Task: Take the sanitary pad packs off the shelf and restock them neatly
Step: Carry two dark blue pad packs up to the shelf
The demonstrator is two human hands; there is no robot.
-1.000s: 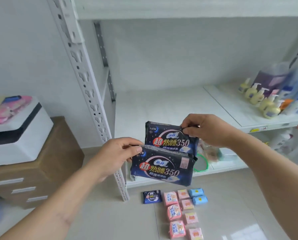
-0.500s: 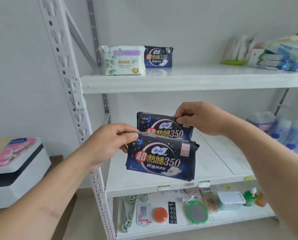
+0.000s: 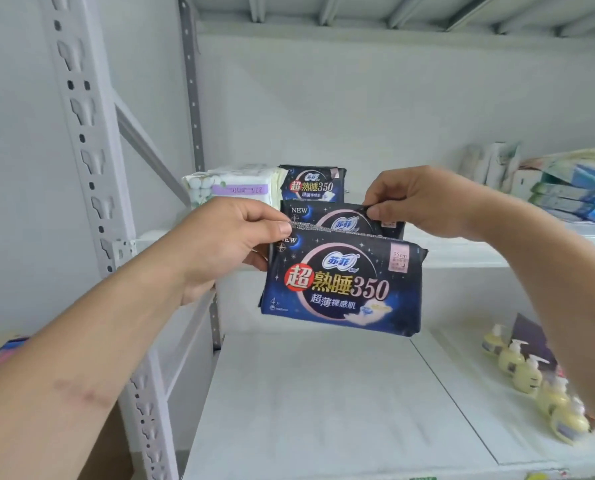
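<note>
The left hand (image 3: 227,244) pinches the front pack (image 3: 341,282) by its top seam; the right hand (image 3: 424,206) pinches the rear pack (image 3: 334,220) likewise. Both hang long-axis level, just before the shelf (image 3: 462,251), where a matching pack (image 3: 311,183) stands.

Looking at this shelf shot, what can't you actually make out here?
Head view only:
- Rear dark blue pad pack in the right hand: lower part hidden by the front dark blue pad pack, pinched by the left hand.
- White pad pack on the upper shelf: label too blurred.
- Yellow pump bottles: motion-blurred.
</note>
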